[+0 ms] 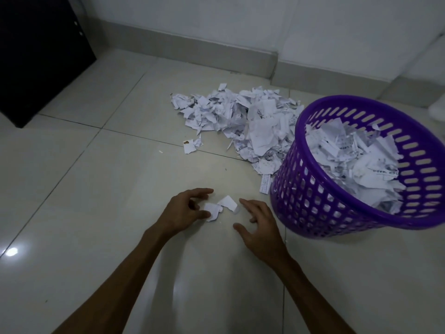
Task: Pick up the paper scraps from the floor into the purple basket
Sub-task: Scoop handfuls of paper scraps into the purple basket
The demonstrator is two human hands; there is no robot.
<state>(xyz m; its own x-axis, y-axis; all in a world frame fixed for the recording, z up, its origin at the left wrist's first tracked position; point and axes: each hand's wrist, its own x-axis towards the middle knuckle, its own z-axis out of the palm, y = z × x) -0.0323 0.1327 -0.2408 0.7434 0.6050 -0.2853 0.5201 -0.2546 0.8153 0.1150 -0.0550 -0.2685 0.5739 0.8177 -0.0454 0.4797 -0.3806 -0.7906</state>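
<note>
Hands, left [185, 210] and right [261, 226], flank two scraps [220, 206].

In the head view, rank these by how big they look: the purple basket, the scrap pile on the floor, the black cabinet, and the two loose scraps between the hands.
1. Purple slotted plastic basket and heap of torn white paper scraps: too alike to rank.
3. Black cabinet, cut off by the frame.
4. Two small white scraps.

Pale tiled floor [96, 189] is carrying a scrap heap [240, 116], purple basket [337, 208] touching it, and stray scraps [220, 207] lying nearer.
</note>
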